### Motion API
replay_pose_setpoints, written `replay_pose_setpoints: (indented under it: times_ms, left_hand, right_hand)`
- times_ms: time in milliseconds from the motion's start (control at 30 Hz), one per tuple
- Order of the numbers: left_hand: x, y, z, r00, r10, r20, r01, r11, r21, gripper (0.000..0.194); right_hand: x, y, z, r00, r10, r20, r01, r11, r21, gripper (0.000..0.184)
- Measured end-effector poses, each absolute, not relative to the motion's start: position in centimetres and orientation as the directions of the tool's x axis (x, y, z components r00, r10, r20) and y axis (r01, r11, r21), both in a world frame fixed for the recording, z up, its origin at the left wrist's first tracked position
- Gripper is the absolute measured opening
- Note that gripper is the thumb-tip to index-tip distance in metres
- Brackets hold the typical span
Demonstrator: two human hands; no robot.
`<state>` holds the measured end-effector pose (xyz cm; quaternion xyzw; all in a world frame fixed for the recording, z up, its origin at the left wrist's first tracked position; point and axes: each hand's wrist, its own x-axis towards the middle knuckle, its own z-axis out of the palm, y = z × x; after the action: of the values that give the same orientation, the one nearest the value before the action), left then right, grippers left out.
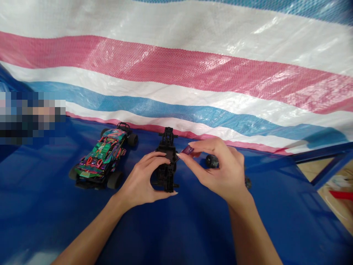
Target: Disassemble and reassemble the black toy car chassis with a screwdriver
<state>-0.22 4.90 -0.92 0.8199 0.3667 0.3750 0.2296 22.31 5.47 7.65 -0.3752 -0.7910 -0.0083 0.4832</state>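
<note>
pinching purple piece (pixel 188 150) in right hand (pixel 220 170), gripping black chassis (pixel 170 172) in left hand (pixel 140 180) (risking a drop if pinched loosely).

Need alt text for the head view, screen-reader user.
Left hand holds a black chassis at a blue table; right hand pinches a small purple piece beside it. A colourful toy car stands to the left; a striped sheet hangs behind.
</note>
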Motion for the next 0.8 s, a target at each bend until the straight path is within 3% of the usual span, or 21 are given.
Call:
replay_pose_setpoints:
  times_ms: [800]
  left_hand:
    - [-0.28, 5.22, -1.02, 0.505, 0.711, 0.490, 0.368, -0.690, 0.623, 0.065]
  right_hand:
    - [21.90, 5.07, 7.64, -0.330, 0.630, 0.703, 0.598, 0.715, -0.361, 0.025]
